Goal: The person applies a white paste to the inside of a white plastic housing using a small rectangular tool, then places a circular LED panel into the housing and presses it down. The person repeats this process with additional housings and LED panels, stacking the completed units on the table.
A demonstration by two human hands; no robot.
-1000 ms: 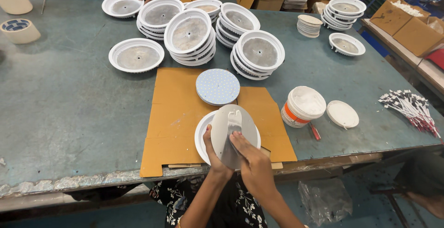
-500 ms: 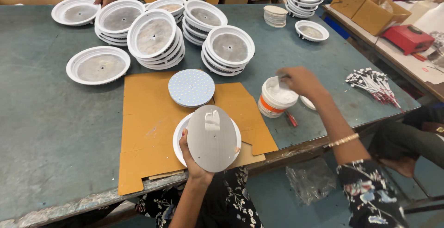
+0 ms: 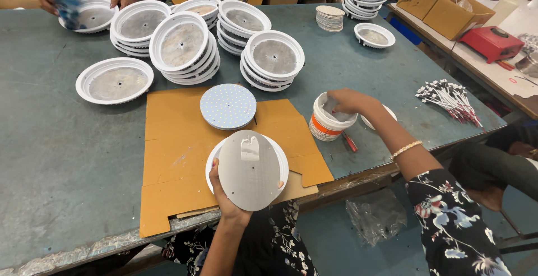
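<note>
Table: grey-green worktop, worn along the near edge; carries everything below.
Cardboard sheet: flat brown cardboard on the table's near side, under the work.
Housing stacks: several piles of white round lamp housings across the far half, well apart from both hands; one single housing lies alone to the left of the cardboard.
Grey disc: round grey plate with a blob of white paste near its upper middle, held tilted up over a white housing that sits on the cardboard; the disc hides most of that housing.
Left hand: left hand grips the grey disc at its lower left rim, thumb on the face, fingers curled behind; a closed pinch on the plate.
LED board: pale round dotted board lying flat on the cardboard, just beyond the grey disc, not touching it.
Paste tub: white tub with an orange band standing just right of the cardboard.
Right hand: right hand reaches over the tub's mouth, fingertips dipped inside; fingers drawn together, whether they hold anything cannot be told.
Tub lid: white lid beside the tub, largely hidden by the right wrist.
Wire bundle: red and white leads far right, clear of the hands.
Red tool: small red-handled tool lying just in front of the tub.
Other person: hands at the far left edge, one holding a blue cloth over a housing.
</note>
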